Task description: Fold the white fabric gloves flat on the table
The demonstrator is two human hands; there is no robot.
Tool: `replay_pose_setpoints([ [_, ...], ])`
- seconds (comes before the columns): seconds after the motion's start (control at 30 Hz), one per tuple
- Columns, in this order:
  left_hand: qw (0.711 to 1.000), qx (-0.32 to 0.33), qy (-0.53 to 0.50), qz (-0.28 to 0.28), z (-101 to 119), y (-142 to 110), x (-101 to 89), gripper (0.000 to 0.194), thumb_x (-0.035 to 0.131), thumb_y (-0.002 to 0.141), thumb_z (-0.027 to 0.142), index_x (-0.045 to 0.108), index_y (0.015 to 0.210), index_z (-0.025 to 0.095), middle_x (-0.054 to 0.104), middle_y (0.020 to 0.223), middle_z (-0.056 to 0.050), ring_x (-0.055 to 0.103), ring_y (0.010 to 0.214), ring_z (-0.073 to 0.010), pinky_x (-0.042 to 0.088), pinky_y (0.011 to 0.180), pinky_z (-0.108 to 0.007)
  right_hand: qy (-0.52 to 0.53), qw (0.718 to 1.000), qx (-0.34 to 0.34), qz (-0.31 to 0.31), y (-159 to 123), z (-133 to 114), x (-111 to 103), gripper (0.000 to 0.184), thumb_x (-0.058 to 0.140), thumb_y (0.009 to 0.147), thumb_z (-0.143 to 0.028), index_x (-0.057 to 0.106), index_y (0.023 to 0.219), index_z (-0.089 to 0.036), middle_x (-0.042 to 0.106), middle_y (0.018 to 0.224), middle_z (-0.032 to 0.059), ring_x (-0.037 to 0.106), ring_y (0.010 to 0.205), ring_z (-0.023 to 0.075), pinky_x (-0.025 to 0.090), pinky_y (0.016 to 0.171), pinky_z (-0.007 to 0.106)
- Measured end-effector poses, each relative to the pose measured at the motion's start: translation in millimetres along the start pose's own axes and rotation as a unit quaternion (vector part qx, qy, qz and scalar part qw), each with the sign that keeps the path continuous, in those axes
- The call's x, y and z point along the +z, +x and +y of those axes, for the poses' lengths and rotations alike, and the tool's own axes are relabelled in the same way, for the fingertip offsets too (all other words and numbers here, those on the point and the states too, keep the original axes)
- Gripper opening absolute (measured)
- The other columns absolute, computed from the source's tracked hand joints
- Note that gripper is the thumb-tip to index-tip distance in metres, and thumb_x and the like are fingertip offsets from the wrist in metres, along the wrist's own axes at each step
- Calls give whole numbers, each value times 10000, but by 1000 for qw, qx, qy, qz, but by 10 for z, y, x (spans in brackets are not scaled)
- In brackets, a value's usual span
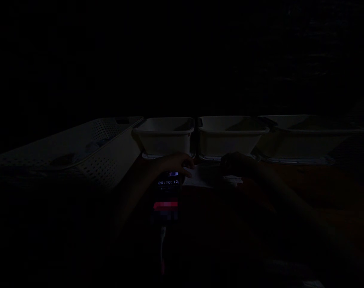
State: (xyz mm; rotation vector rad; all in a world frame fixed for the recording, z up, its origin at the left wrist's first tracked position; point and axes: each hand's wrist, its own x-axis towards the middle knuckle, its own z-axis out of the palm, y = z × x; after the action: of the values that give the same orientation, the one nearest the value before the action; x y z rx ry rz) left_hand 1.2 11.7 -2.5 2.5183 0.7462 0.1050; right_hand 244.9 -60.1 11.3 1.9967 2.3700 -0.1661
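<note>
The scene is very dark. A thin, flat white piece (204, 178), cloth or paper I cannot tell, lies on the reddish-brown table. My left hand (180, 162) is at its left edge, with fingers bent and thumb low against it. At its far right edge, my right hand (234, 161) has curled fingers, mostly in shadow. Both hands appear closed on the piece. Just below my left hand is a phone (166, 194) with a lit timer reading 00:10:12 and a red band, and a cable (162, 244) runs from its near end.
Across the back stand a left pale tub (166, 140), a middle tub (229, 140) and a right tub (301, 144). A large perforated basket (124, 150) at the left holds dim, unclear items (92, 147). Something pale (312, 283) shows at the bottom right edge.
</note>
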Motion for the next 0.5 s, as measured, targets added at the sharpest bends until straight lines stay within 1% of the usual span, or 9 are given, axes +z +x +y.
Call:
replay_pose_setpoints([
  [0.1,1000,7,-2,2,-13,5,2,411,697,639,352,610,985,146,623,980,-77,569,863,-155,413,714,-241,24,1000,-19,-5,56,99,61,244,653,694,-270,673,919,-178,680,895,81,634,797,180,464,686,210],
  [0.23,1000,10,-5,4,-35,10,11,415,707,620,373,612,963,160,627,979,-67,570,860,-153,411,718,-240,73,996,-44,-2,116,205,139,255,651,696,-258,656,941,-185,671,951,55,632,799,155,470,683,199],
  [0.3,1000,8,-10,7,-38,8,14,418,704,626,369,605,977,167,625,990,-66,570,865,-152,409,723,-241,71,996,-49,-5,118,217,150,249,651,694,-246,656,937,-190,664,979,50,628,824,155,470,688,199],
  [0.4,1000,8,-15,2,-30,2,11,421,705,630,357,599,990,165,623,994,-67,572,863,-147,411,719,-235,68,996,-49,-15,97,197,141,217,613,725,-205,654,939,-198,665,976,46,626,828,146,465,683,191],
  [0.5,1000,2,-13,0,-16,0,5,426,709,629,349,599,991,154,623,988,-67,574,864,-148,409,708,-228,85,995,-40,-14,76,171,126,249,588,743,-180,637,986,-195,665,975,46,625,824,131,459,680,173],
])
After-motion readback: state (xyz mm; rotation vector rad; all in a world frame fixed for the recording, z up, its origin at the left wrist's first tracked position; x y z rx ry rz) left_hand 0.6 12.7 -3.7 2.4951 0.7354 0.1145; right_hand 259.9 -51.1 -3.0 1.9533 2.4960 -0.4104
